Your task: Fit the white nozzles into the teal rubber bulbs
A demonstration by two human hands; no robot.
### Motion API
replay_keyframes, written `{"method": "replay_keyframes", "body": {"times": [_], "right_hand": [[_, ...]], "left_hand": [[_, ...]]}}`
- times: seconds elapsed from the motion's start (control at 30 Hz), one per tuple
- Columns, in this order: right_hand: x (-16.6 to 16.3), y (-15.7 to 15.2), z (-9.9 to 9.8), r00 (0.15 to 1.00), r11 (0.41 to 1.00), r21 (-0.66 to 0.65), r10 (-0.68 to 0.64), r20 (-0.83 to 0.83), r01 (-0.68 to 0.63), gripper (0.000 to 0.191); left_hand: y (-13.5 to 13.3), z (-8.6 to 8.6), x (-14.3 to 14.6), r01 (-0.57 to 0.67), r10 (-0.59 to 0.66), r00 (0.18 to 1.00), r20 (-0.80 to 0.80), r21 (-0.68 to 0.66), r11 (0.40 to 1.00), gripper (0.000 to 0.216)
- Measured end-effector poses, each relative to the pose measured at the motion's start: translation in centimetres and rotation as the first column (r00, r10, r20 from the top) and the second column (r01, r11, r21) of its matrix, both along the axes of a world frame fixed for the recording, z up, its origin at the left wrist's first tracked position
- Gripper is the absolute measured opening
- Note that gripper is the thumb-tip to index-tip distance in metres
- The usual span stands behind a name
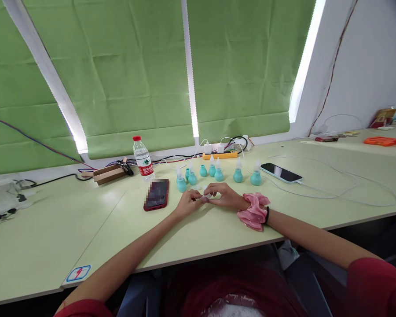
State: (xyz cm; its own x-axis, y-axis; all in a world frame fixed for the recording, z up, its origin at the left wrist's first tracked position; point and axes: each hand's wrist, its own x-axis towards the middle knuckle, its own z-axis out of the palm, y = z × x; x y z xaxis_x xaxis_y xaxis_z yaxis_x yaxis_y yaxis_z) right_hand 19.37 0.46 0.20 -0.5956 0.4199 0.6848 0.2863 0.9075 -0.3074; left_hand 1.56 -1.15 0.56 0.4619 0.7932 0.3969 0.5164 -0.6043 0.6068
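My left hand [188,203] and my right hand [225,196] meet low over the table, fingertips pinched together on a small whitish translucent piece [207,196]. Fingers cover most of it, so its exact kind is unclear. Just beyond them stand several teal squeeze bulbs with clear pointed tips, among them one bulb [181,184] at the left and another bulb [256,178] at the right. A teal bulb [203,171] near the middle has no tip on it. Another small clear piece [195,187] lies flat behind my left fingers.
Left of my hands lies a dark red phone [157,194], with a water bottle [143,159] behind it. A charging phone [281,172] trails its white cable rightward. Along the back are an orange power strip [220,155], cords and a cardboard box [108,174]. The table's front edge [211,257] is close to me.
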Motion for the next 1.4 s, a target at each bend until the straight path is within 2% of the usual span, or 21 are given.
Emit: {"method": "replay_keyframes", "body": {"times": [0.23, 0.43, 0.53, 0.6, 0.7, 0.77, 0.9, 1.0, 1.13, 1.27, 1.4], "right_hand": [[0.1, 0.1, 0.1, 0.999, 0.999, 0.003, -0.033, -0.011, 0.033, 0.015], [0.2, 0.0, 0.2, 0.999, 0.999, -0.014, -0.044, 0.000, 0.044, 0.019], [0.3, 0.5, 0.0, 0.994, 0.994, -0.035, -0.102, -0.050, 0.100, 0.020], [0.5, 1.0, -0.2, 0.980, 0.982, -0.078, -0.181, -0.080, 0.174, 0.019], [0.9, 1.9, -0.4, 0.956, 0.947, -0.185, -0.281, -0.089, 0.261, 0.019], [1.0, 2.3, -0.5, 0.948, 0.928, -0.249, -0.306, -0.080, 0.279, 0.019], [1.0, 2.3, -0.7, 0.959, 0.926, -0.293, -0.273, -0.080, 0.239, 0.020], [0.8, 2.1, -0.7, 0.978, 0.932, -0.324, -0.197, -0.076, 0.162, 0.020], [0.7, 1.6, -0.5, 0.993, 0.920, -0.376, -0.119, -0.006, 0.108, 0.017], [0.7, 1.4, -0.3, 0.988, 0.923, -0.355, -0.146, 0.040, 0.151, 0.017], [0.8, 1.6, -0.5, 0.989, 0.935, -0.323, -0.135, 0.064, 0.148, 0.018]], "left_hand": [[0.2, -0.3, -0.1, -0.077, 0.081, 0.994, 0.071, -0.055, 0.996, 0.029], [0.4, -0.1, -0.2, -0.050, 0.054, 0.996, 0.068, -0.056, 0.997, 0.032], [0.7, 0.1, -0.6, -0.088, 0.088, 0.994, 0.059, 0.002, 0.996, 0.036], [1.1, 0.1, -1.1, -0.122, 0.119, 0.992, 0.032, 0.096, 0.988, 0.037], [1.8, -0.2, -1.7, -0.165, 0.195, 0.978, -0.081, 0.277, 0.946, 0.032], [2.1, -0.5, -1.7, -0.163, 0.228, 0.959, -0.170, 0.330, 0.930, 0.029], [1.9, -0.8, -1.4, -0.085, 0.178, 0.933, -0.313, 0.288, 0.954, 0.024], [1.9, -0.8, -1.4, -0.070, 0.157, 0.928, -0.337, 0.255, 0.964, 0.021], [2.2, -1.0, -1.7, -0.115, 0.182, 0.944, -0.274, 0.243, 0.963, 0.015], [2.1, -1.0, -1.7, -0.118, 0.159, 0.969, -0.188, 0.210, 0.971, 0.014], [1.7, -1.0, -1.3, -0.162, 0.165, 0.986, -0.022, 0.085, 0.983, 0.018]]}}
